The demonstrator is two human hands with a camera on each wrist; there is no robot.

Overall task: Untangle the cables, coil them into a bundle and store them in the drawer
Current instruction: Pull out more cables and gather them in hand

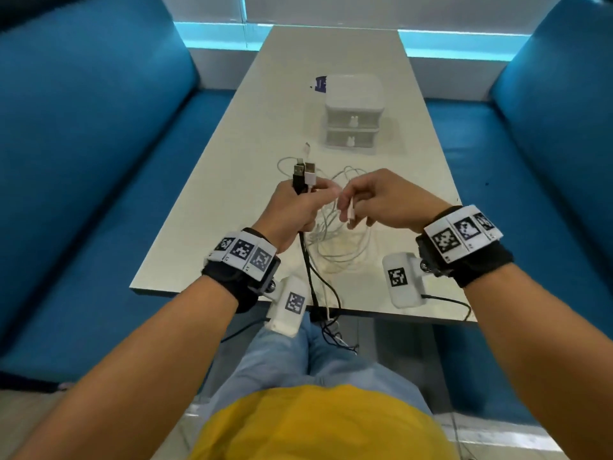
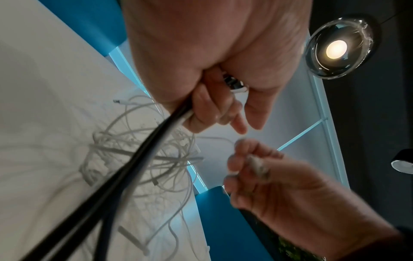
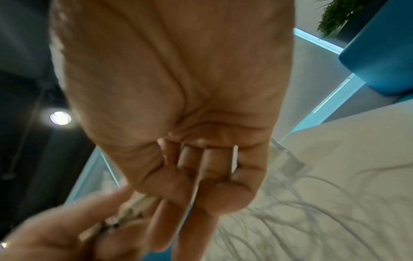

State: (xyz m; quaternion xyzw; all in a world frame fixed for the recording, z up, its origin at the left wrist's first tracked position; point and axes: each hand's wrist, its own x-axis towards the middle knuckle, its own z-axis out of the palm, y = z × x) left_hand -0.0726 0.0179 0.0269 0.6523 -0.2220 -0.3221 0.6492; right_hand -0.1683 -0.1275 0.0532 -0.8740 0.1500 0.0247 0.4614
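Gripping cables (image 1: 335,234): left hand (image 1: 292,207), right hand (image 1: 381,200).

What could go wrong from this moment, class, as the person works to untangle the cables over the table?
1. The left hand grips several plug ends together; pulling with the right hand, which pinches a white connector, may tighten the loose white tangle rather than free it.
2. The black cables hang over the table edge toward the lap; they might snag there.
3. Both drawers of the drawer unit look closed, so storing needs a free hand.
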